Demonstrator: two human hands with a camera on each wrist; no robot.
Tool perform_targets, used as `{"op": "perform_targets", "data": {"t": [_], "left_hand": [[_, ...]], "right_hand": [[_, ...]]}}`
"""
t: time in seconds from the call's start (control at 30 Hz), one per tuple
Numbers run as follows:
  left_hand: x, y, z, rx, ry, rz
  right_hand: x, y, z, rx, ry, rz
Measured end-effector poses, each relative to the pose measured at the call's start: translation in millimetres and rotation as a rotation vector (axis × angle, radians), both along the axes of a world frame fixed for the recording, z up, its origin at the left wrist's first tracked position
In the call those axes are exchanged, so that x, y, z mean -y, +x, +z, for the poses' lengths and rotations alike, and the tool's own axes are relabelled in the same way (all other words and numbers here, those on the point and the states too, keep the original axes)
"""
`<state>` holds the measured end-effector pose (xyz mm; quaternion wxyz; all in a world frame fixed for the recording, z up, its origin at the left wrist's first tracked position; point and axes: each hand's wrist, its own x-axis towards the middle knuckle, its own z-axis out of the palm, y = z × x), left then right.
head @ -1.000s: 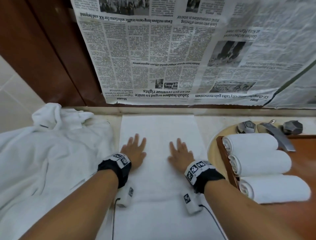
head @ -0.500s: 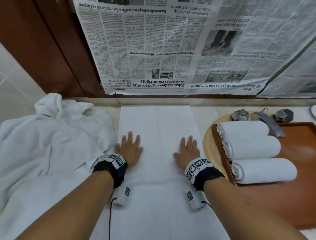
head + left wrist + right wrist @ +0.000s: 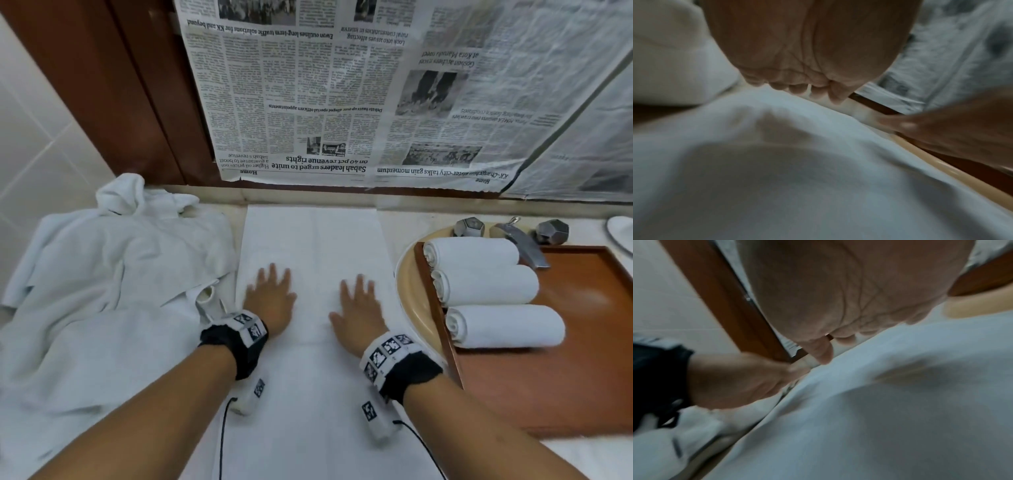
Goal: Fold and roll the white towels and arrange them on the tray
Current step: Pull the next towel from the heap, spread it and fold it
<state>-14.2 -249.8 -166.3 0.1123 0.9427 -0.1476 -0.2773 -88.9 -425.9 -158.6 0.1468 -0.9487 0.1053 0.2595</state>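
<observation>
A: White cotton, folded into one long strip. That is the towel (image 3: 313, 260), and it lies just left of the wooden tray (image 3: 579, 346), running from the back ledge toward the person.

B: And the hands?

A: Both lie flat on the strip, fingers straight and a little spread, palms down, gripping nothing. The left hand (image 3: 270, 298) is on the side far from the tray, the right hand (image 3: 358, 313) on the side nearer it. The wrist views show the same: each palm close over the cloth, fingertips touching it.

B: What has changed in the last second?

A: The hands were close together near the middle of the strip, then slid out toward its long edges half a second ago. Now they have come back inward, and the right hand sits a little nearer the person. The strip itself has stayed where it was. I read that as smoothing strokes, pressing out creases.

B: So where does the task stand?

A: Three rolled towels (image 3: 483, 287) already lie side by side at the left end of the tray. This one looks folded and flattened but not yet rolled. Left of it, farther from the tray, a rumpled heap of towels (image 3: 102, 294) is still waiting.

B: Next step?

A: Probably rolling the strip from one short end, keeping its edges even.
</observation>
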Motion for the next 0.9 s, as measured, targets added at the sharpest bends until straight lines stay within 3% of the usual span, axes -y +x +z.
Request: {"op": "perform_targets", "data": {"t": [0.07, 0.13, 0.27, 0.37, 0.43, 0.53, 0.63, 0.7, 0.8, 0.9], "left_hand": [[12, -32, 5, -0.167, -0.117, -0.134], [5, -45, -8, -0.287, -0.116, -0.150], [-19, -36, -20, -0.105, 0.024, 0.137], [-1, -59, 1, -0.062, -0.113, 0.058], [14, -87, 9, -0.203, -0.204, -0.069], [4, -101, -4, -0.305, -0.087, -0.102], [-28, -87, -18, -0.142, 0.129, 0.141], [-33, -91, -16, -0.070, 0.181, 0.189], [-3, -131, 0, -0.027, -0.002, 0.070], [15, -180, 11, -0.269, -0.156, -0.002]], "right_hand": [[-10, -12, -8, -0.105, 0.096, 0.110], [1, -23, -20, -0.164, 0.059, 0.062], [31, -43, -19, -0.078, -0.078, -0.192], [15, -60, -8, 0.060, -0.026, -0.019], [2, -73, -11, 0.023, 0.064, 0.150], [13, -84, -27, -0.100, 0.026, 0.135], [40, -90, -26, -0.089, -0.060, -0.111], [43, -95, -18, -0.032, -0.069, -0.163], [22, -107, -11, 0.064, 0.071, 0.012], [10, -127, -25, -0.068, 0.129, 0.253]]}}
